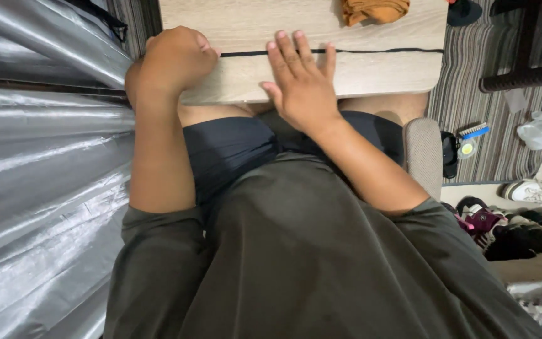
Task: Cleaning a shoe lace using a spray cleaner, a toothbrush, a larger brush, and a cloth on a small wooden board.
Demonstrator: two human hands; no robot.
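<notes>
Cord (377,51), thin and black, lies straight across the pale wooden board (384,75) on my lap; my left hand (174,59) is curled into a fist at its near end, seemingly pinching it, while my right hand (302,81) lies flat, fingers spread, pressing it down. I judge this a hold-and-tension step. The pinch itself is hidden inside the fist, and the orange cloth (374,10) beyond is cut off.

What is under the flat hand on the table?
The right hand lies flat on the wooden table, covering part of a thin black cord. Whatever else lies beneath the palm is hidden. The left hand is fisted at the cord's end.
</notes>
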